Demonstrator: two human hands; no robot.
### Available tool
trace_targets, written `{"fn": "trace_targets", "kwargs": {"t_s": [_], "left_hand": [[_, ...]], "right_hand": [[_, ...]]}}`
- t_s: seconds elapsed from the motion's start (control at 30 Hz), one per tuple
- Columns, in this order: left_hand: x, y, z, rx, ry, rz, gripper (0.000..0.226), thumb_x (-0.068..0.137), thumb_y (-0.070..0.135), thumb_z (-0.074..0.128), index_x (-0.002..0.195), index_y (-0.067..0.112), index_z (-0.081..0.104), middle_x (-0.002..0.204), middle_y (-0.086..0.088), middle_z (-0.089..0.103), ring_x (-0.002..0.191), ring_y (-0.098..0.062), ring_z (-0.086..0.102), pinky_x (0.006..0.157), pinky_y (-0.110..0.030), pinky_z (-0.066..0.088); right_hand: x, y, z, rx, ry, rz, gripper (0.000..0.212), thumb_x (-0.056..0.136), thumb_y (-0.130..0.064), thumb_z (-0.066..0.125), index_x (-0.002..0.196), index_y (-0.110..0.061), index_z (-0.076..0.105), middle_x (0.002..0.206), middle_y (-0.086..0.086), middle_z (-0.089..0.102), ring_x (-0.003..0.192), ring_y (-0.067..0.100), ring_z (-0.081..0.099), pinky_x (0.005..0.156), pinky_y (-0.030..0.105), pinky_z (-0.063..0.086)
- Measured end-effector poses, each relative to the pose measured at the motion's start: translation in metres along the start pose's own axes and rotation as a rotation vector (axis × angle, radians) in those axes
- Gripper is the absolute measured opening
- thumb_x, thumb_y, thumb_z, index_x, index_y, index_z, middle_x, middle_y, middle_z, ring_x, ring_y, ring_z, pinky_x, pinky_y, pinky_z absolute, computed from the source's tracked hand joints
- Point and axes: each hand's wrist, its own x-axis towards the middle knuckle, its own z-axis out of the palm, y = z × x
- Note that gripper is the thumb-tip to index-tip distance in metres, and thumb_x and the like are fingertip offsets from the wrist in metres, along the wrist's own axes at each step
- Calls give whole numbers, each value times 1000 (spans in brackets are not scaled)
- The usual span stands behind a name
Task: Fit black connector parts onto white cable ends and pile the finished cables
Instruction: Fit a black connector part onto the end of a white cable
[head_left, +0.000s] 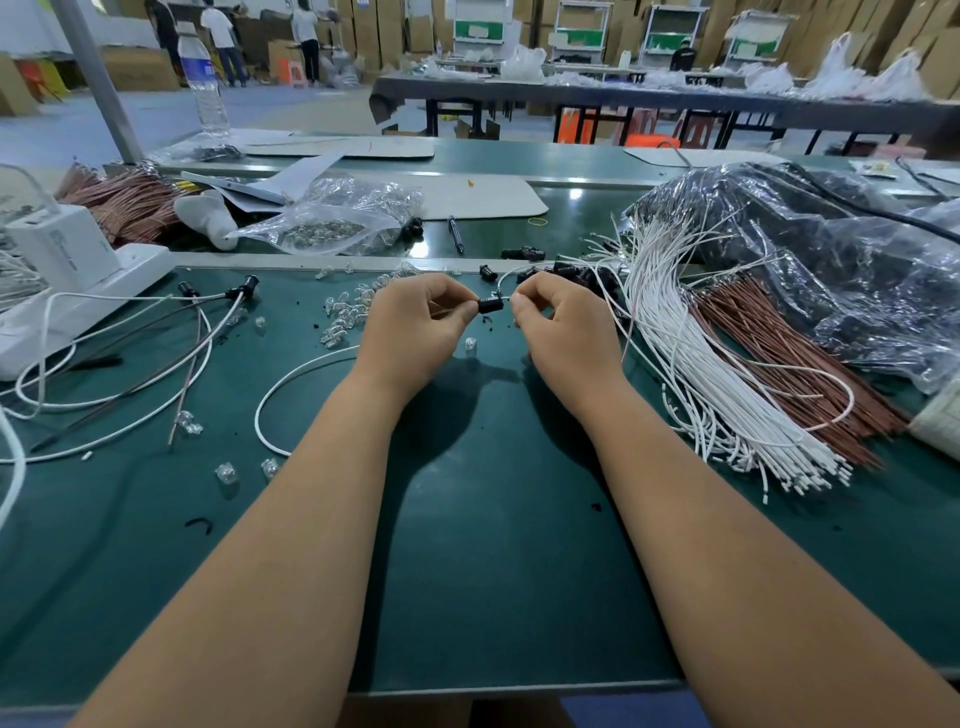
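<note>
Over the middle of the green table, my left hand (415, 325) pinches a small black connector part (490, 304) by its left end. My right hand (563, 325) pinches a thin white cable (506, 278) right at the part's right end; the cable loops up and away behind my fingers. Loose black connector parts (566, 273) lie just beyond my right hand. A thick bundle of white cables (691, 353) fans out to the right. Finished cables with black ends (244, 286) lie on the left, their white wires curling toward the table's left edge.
Brown wires (779, 353) lie beside the white bundle under crinkled plastic bags (831, 249). Small clear LED-like pieces (348, 312) are scattered ahead of my left hand. A white power strip with a charger (67, 260) sits at the left. A pen (456, 234) lies farther back.
</note>
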Motion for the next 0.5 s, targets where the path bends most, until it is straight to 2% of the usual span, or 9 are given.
{"fn": "trace_targets", "kwargs": {"t_s": [0.13, 0.27, 0.37, 0.5], "left_hand": [[0, 2, 0, -45, -41, -34, 5, 88, 9, 67, 89, 10, 71, 72, -1, 67, 59, -3, 56, 59, -13, 45], [0, 3, 0, -95, -79, -104, 8, 89, 12, 65, 83, 14, 69, 65, 1, 62, 50, 2, 47, 52, -10, 38], [1, 4, -3, -194, -73, -161, 12, 87, 15, 68, 76, 19, 70, 67, -3, 64, 57, -6, 50, 56, -13, 41], [1, 4, -6, -276, -38, -187, 17, 82, 19, 73, 68, 29, 72, 63, 0, 66, 59, -7, 53, 62, -18, 45]], "right_hand": [[0, 0, 2, -2, -30, -48, 15, 93, -25, 56, 78, -25, 58, 70, -8, 60, 58, 9, 49, 62, 33, 45], [0, 1, 4, -8, -49, -57, 14, 93, -22, 54, 79, -24, 55, 71, -5, 60, 64, 15, 49, 64, 39, 46], [-1, -1, 4, -9, -61, -73, 15, 93, -20, 52, 79, -25, 51, 69, -7, 54, 61, 13, 43, 61, 40, 43], [-2, -3, 1, -21, -65, -63, 13, 98, -23, 45, 86, -22, 49, 73, -2, 58, 63, 19, 49, 61, 40, 43]]}}
